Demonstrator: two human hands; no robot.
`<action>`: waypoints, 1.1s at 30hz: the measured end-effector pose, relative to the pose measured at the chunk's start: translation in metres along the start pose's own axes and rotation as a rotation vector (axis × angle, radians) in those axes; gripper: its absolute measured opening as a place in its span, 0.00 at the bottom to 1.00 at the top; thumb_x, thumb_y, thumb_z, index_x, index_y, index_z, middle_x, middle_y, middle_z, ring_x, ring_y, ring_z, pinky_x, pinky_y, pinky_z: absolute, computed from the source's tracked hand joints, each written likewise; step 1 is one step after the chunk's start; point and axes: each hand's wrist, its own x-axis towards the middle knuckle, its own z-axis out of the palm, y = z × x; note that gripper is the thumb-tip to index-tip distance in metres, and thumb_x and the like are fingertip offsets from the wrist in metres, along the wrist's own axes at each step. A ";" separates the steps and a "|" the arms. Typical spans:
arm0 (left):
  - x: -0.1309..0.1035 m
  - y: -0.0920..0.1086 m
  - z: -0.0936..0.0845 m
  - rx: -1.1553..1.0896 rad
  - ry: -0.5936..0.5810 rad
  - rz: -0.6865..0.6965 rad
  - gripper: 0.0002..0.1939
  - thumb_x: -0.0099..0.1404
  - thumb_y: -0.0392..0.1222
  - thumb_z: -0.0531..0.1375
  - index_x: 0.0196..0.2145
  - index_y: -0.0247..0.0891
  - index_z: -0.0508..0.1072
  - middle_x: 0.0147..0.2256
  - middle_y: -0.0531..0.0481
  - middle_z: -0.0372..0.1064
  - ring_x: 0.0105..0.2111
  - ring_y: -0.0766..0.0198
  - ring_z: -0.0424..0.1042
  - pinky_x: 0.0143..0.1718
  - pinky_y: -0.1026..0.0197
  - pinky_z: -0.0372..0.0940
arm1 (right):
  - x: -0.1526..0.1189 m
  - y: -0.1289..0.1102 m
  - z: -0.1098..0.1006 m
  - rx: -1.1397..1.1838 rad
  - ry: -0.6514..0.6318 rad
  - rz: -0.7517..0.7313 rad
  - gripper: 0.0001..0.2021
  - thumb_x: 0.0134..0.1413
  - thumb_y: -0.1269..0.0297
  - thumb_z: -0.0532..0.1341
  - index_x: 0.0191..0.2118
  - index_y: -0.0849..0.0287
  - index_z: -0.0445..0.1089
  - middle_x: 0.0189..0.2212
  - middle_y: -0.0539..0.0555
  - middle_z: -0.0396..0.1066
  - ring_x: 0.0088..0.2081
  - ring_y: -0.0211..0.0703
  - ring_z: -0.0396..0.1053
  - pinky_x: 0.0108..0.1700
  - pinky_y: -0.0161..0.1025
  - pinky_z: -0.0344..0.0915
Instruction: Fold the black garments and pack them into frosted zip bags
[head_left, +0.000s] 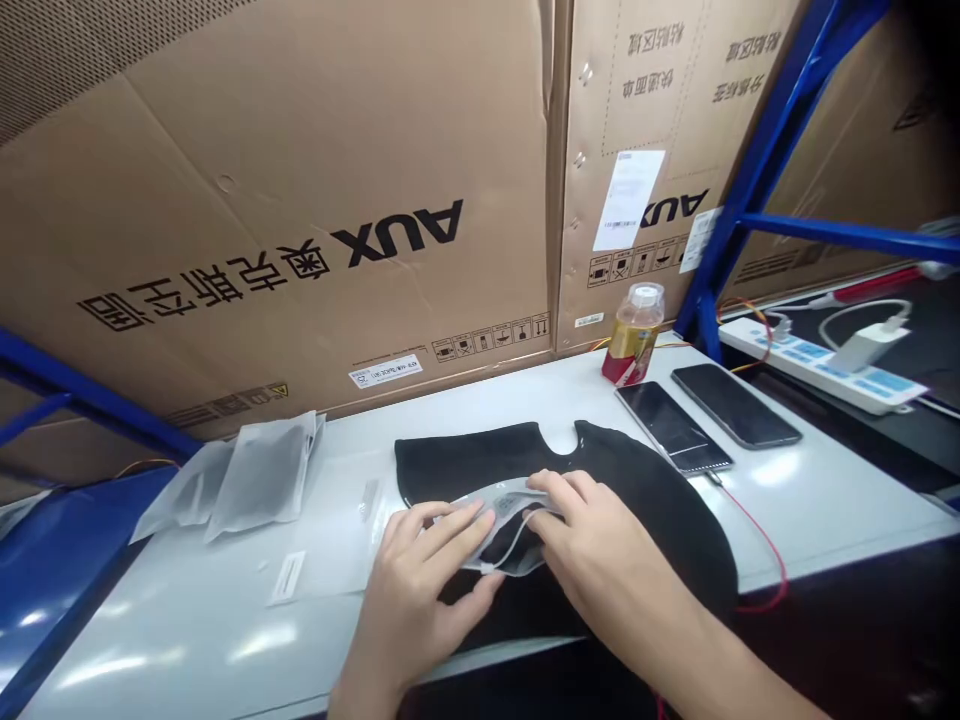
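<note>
A frosted zip bag [508,490] with a white slider is held between my two hands, its mouth parted and something dark showing inside. My left hand [427,575] is closed on the left part of its rim, the thumb near the slider. My right hand [589,530] pinches the rim on the right side. Beneath the bag lies a black, soft-looking piece [664,510] with a rounded right end and a notch in its far edge. How much of the bag lies under my palms is hidden.
Filled frosted bags [262,475] lie at the left, beside a flat clear bag [337,540]. Two phones [735,405] and a drink bottle [636,335] are at the right, near a power strip [817,365]. Large cartons [300,180] and blue rack posts [757,130] stand behind.
</note>
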 end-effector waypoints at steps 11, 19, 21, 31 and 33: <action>0.007 0.030 0.006 0.120 0.141 -0.019 0.17 0.71 0.34 0.63 0.56 0.40 0.76 0.51 0.46 0.81 0.49 0.50 0.80 0.47 0.48 0.71 | 0.003 0.000 0.012 0.051 0.142 -0.162 0.07 0.63 0.76 0.62 0.42 0.60 0.76 0.54 0.59 0.76 0.55 0.56 0.69 0.48 0.50 0.68; 0.008 0.024 0.008 0.021 0.185 0.040 0.17 0.69 0.27 0.63 0.52 0.40 0.79 0.49 0.49 0.83 0.48 0.55 0.82 0.47 0.53 0.71 | 0.008 0.006 0.000 -0.009 0.081 -0.304 0.06 0.66 0.75 0.61 0.40 0.63 0.76 0.46 0.57 0.76 0.49 0.51 0.70 0.46 0.48 0.67; 0.007 0.022 0.008 -0.011 0.164 0.021 0.17 0.70 0.28 0.62 0.52 0.41 0.80 0.48 0.49 0.83 0.47 0.55 0.82 0.46 0.53 0.72 | 0.006 0.007 0.001 -0.023 0.087 -0.357 0.07 0.67 0.75 0.60 0.39 0.64 0.76 0.42 0.56 0.76 0.46 0.50 0.70 0.44 0.47 0.67; -0.010 0.002 0.003 -0.224 -0.095 -0.051 0.34 0.66 0.56 0.70 0.66 0.48 0.69 0.61 0.42 0.74 0.62 0.43 0.71 0.59 0.40 0.71 | -0.012 0.021 -0.001 0.383 0.215 -0.160 0.13 0.69 0.77 0.57 0.52 0.58 0.75 0.46 0.56 0.75 0.48 0.46 0.72 0.48 0.44 0.71; -0.013 -0.002 0.006 -0.340 -0.092 -0.129 0.46 0.62 0.59 0.72 0.72 0.50 0.60 0.64 0.40 0.71 0.65 0.42 0.69 0.62 0.38 0.69 | -0.016 0.023 -0.002 0.583 0.203 0.001 0.15 0.69 0.76 0.57 0.53 0.54 0.74 0.47 0.56 0.73 0.49 0.44 0.72 0.49 0.42 0.73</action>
